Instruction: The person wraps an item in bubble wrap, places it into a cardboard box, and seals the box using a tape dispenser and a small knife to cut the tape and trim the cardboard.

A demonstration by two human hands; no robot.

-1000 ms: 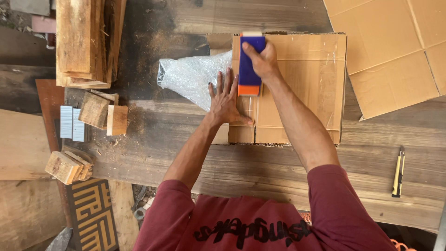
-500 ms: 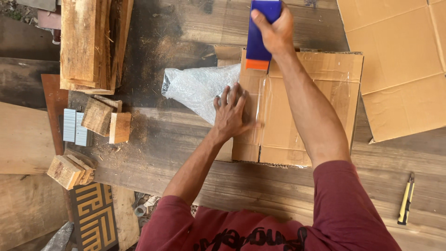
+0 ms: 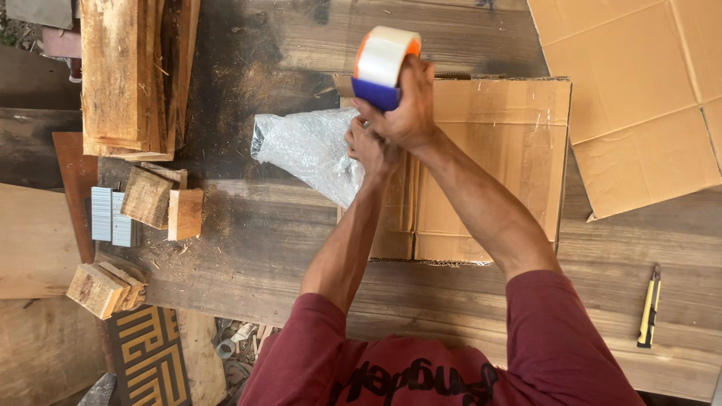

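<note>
Tape dispenser (image 3: pixel 383 68) gripped in right hand (image 3: pixel 406 113) fingers above cardboard box (image 3: pixel 496 165); left hand (image 3: pixel 370 146) fingers pinched beneath it.

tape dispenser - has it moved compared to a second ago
Yes. The tape dispenser in the right hand was lying along the cardboard box's seam; now it is lifted at the box's far edge, with the left hand just beneath it.
</note>
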